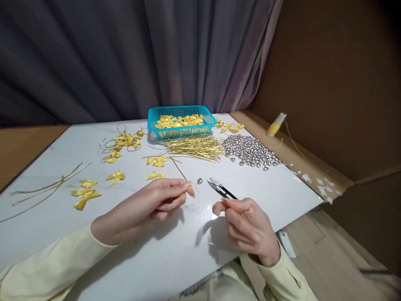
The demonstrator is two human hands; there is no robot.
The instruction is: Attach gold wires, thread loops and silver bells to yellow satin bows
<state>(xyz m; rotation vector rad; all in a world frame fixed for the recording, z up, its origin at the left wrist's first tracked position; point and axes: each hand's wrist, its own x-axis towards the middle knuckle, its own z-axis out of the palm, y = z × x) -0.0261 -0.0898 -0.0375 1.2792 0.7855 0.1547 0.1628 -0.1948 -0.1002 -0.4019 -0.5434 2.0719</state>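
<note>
My left hand [171, 195] is closed in a pinch, thumb and fingertips pressed together on a thin gold cord [179, 169] that slants up and away from them. A small silver heart-shaped bead [199, 181] lies just past these fingertips. Thread snips [221, 189] with black handles are right beyond my right hand [246, 221], their far ends hidden behind it. That hand hovers over the table with thumb and forefinger pinched; whatever they hold, if anything, is too small to make out. Yellow ribbon bows [156, 175] lie behind my left hand.
A blue basket [151, 121] of yellow bows stands at the back. Before it lie a bundle of gold cords [196, 147] and a silver bead pile [250, 150]. Finished-looking looped bows [125, 141] and loose cords [50, 186] are leftward. A yellow thread spool [275, 125] stands at right.
</note>
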